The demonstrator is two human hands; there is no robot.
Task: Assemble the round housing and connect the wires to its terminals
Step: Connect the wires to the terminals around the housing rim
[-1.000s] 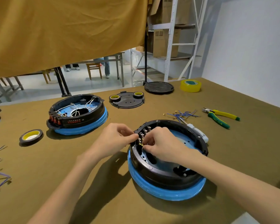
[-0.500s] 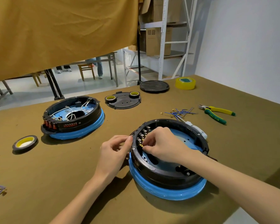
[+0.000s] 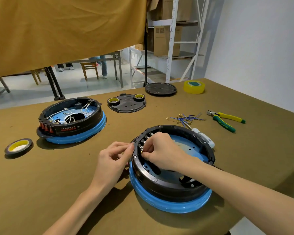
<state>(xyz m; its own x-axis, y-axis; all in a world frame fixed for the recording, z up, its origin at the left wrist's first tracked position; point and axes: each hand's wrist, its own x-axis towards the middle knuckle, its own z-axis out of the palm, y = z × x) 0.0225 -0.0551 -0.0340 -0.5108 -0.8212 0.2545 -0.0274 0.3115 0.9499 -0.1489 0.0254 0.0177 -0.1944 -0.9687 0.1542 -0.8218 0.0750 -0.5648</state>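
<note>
On an olive-covered table (image 3: 41,184), a person works at the near housing (image 3: 170,187), a black ring on a blue base. Since a second ago the left hand (image 3: 113,160) has dropped from the rim's top to its outer wall, where curled fingers now press by a switch; whether they pinch anything cannot be told. The right hand (image 3: 163,150), unmoved, reaches inside the ring, its fingers curled at the terminals (image 3: 141,146) on the inner wall, seemingly pinching a small brass connector. The near housing holds only a blue floor. A second housing (image 3: 71,121), far left, contains white wiring. Loose wires (image 3: 187,118), pliers (image 3: 226,120), tape rolls (image 3: 18,146) and a black plate (image 3: 126,104) lie beyond.
</note>
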